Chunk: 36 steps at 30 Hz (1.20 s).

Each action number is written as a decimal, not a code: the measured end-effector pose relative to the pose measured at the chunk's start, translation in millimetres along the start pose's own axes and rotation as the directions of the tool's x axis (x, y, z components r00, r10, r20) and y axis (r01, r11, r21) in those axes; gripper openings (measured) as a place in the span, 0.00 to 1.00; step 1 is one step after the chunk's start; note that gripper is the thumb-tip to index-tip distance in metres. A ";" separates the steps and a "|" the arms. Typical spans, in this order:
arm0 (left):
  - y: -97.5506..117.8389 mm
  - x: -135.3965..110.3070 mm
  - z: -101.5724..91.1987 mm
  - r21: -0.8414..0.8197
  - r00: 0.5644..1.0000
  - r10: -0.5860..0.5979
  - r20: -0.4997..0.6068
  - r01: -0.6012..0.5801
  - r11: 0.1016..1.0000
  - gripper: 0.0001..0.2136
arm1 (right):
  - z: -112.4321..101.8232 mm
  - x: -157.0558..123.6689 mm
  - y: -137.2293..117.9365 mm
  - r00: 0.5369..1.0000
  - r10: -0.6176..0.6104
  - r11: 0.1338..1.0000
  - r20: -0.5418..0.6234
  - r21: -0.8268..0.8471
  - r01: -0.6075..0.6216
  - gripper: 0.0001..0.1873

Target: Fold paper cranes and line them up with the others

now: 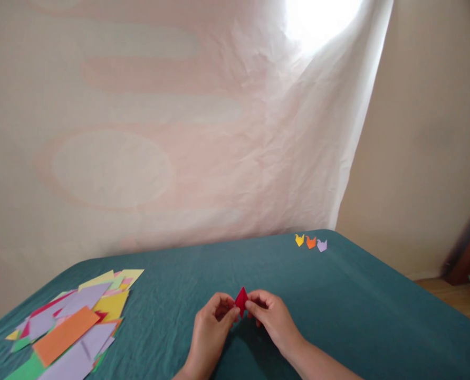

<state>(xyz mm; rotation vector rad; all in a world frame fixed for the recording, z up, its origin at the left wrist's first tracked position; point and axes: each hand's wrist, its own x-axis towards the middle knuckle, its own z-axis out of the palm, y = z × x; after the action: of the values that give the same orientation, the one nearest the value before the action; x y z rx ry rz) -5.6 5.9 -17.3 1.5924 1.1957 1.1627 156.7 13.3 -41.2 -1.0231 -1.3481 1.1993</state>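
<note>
Left hand (216, 323), right hand (271, 316): both grips narrow, pinching red folded paper (241, 302), its side corners covered. Paper pile (72, 330) cut off at bottom edge.

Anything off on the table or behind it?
Nothing spilled or visibly damaged. The paper pile on the left of the table is messy, sheets overlapping at odd angles. Behind, the pale hanging cloth is creased, its right edge slanting. The red folded paper, held by the left hand and right hand, shows no visible tear.
</note>
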 end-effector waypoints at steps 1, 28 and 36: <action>-0.1 -0.3 0.0 0.008 1.000 0.002 -0.013 -0.002 1.000 0.07 | 0.0 -0.1 0.0 1.000 0.002 1.000 0.001 0.003 -0.002 0.14; -1.9 2.5 -2.8 0.041 0.996 -0.020 0.082 0.017 0.999 0.09 | 0.9 -8.1 -17.7 0.996 -0.089 0.983 0.025 -0.160 0.092 0.12; 1.4 2.6 -3.0 0.076 0.996 -0.042 0.084 0.035 0.996 0.09 | 2.0 -9.2 -18.9 0.994 -0.102 0.980 0.038 -0.165 0.107 0.10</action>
<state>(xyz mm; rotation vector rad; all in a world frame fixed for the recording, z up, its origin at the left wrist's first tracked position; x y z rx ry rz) -7.8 8.4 -14.7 1.6510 1.2212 1.0258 156.4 1.3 -23.8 -1.0417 -1.5270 1.0399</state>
